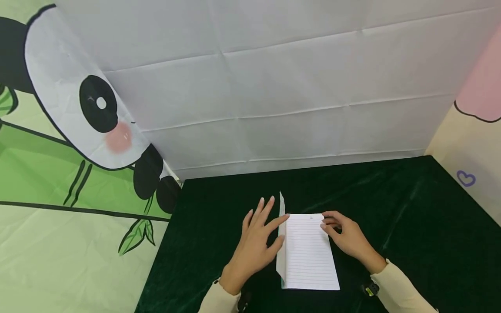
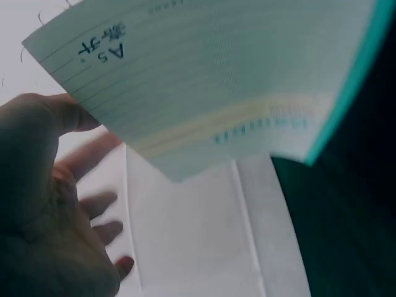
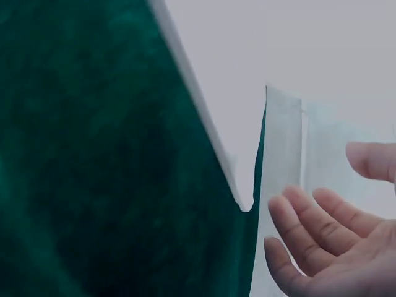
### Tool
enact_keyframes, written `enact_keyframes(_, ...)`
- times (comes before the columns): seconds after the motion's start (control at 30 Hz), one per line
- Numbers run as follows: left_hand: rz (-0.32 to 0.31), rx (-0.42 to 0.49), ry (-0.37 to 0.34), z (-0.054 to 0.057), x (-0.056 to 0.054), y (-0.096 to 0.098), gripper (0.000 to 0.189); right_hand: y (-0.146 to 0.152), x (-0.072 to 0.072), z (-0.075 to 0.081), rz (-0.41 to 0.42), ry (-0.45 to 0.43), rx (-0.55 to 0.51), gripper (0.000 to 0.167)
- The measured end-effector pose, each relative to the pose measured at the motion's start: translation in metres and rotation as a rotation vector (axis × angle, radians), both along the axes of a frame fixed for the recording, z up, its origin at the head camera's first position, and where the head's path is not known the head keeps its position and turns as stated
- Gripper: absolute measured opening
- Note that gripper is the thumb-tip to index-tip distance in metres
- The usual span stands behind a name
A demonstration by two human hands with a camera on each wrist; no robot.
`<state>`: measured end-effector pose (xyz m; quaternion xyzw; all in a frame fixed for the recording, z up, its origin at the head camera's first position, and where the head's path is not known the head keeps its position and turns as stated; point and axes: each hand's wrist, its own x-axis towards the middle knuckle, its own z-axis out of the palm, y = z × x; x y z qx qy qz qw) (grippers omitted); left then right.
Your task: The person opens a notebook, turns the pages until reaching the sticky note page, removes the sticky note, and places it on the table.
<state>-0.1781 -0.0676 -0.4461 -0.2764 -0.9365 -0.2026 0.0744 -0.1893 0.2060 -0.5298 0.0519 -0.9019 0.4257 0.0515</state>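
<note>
A notebook [image 1: 307,256] with ruled white pages lies open on the dark green cloth. Its cover [image 1: 280,248] stands nearly upright along the left side; in the left wrist view the outside of that cover [image 2: 216,80] shows printed lines, dark handwriting and a teal edge. My left hand [image 1: 254,243] is at the cover, fingers spread and mostly straight, with the thumb and index finger at its edge. Beside the page's upper right corner is my right hand [image 1: 346,234], fingers loosely bent. In the right wrist view that hand [image 3: 334,241] holds nothing and sits apart from the notebook corner [image 3: 238,179].
The green velvet cloth [image 1: 411,226] covers the table. Behind it hangs a creased white sheet [image 1: 274,87]. A panda-printed backdrop [image 1: 58,182] is at the left, and a cream and pink panel [image 1: 469,148] at the right.
</note>
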Motion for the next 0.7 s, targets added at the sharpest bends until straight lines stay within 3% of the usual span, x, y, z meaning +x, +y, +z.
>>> enact_keyframes(0.17,-0.021,-0.055,0.067,0.000,-0.006,-0.031,0.040,0.004,0.004,-0.005,0.014,-0.029,0.080,0.050)
enact_keyframes(0.33,0.019,-0.096,0.067,-0.012,-0.008,-0.055,0.042,0.004,0.007,-0.008,0.049,-0.047,0.143,0.068)
enact_keyframes(0.47,0.043,-0.118,0.011,-0.026,-0.009,-0.069,0.043,0.001,0.011,-0.012,0.129,-0.022,0.172,0.081)
enact_keyframes(0.7,0.061,-0.157,-0.162,-0.052,-0.008,-0.080,0.042,-0.011,0.023,-0.017,0.305,-0.050,0.232,0.097)
